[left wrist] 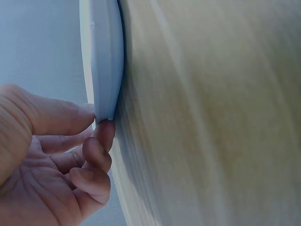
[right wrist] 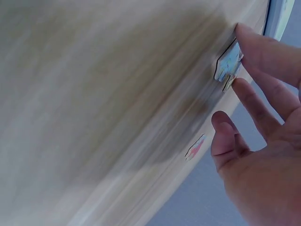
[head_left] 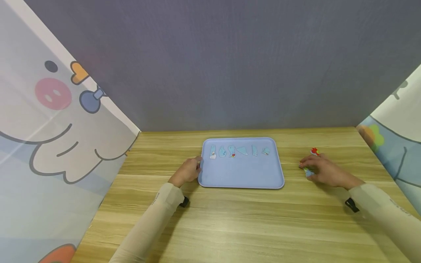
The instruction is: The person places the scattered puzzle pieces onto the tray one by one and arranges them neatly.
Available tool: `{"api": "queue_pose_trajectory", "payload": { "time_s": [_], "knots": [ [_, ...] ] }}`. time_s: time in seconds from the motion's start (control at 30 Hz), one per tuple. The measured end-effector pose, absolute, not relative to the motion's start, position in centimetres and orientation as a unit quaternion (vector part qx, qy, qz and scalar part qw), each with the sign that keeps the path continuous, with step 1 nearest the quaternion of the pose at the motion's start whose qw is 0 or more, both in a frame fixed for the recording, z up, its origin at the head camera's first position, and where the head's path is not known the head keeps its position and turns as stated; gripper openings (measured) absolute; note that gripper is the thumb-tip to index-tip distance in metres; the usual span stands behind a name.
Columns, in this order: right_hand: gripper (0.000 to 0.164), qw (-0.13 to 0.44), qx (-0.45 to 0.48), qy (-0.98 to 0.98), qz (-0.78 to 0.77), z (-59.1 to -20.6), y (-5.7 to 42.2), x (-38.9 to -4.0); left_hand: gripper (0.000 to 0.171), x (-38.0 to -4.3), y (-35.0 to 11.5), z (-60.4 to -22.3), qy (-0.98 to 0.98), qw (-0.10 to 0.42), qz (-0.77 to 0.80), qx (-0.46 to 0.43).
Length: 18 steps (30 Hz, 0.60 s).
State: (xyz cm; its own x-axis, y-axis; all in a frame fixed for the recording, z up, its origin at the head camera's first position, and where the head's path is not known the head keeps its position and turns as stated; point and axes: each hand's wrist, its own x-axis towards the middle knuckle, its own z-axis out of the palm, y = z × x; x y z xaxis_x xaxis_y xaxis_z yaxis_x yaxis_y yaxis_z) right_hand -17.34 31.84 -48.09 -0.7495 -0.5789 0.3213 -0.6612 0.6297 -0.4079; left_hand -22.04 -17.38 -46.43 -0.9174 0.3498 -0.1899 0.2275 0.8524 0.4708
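Note:
My left hand (head_left: 190, 170) pinches the left edge of a light blue tray (head_left: 241, 175), thumb on top and fingertips under the rim, as the left wrist view shows. My right hand (head_left: 325, 171) reaches palm down over the table to the tray's right. Its thumb and fingertips are spread close around a flat light blue puzzle piece (right wrist: 227, 62), with a small yellowish piece (right wrist: 228, 83) beside it. Just beyond the knuckles lies a red and blue piece (head_left: 314, 151). That piece also shows in the right wrist view, apart from the fingers.
Several thin light blue puzzle pieces (head_left: 242, 150) lie in a row along the tray's far half. The wood-grain table (head_left: 236, 223) ends at a grey partition (head_left: 230, 73) behind. Cartoon-printed walls (head_left: 49, 146) stand at both sides.

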Motion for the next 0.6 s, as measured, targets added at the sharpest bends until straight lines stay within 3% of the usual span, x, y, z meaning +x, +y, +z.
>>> {"api": "queue_pose_trajectory", "payload": {
  "time_s": [0.27,0.6],
  "knots": [
    [0.042,0.071,0.335,-0.905,0.254,-48.03,31.83,-17.56,0.048,-22.08,-17.36,-46.48,0.953,0.14,0.226,0.146],
    [0.029,0.072,0.267,-0.934,0.226,-48.07,30.99,-16.96,0.048,-22.08,-17.3,-46.53,0.951,0.141,0.233,0.146]
  ]
}}
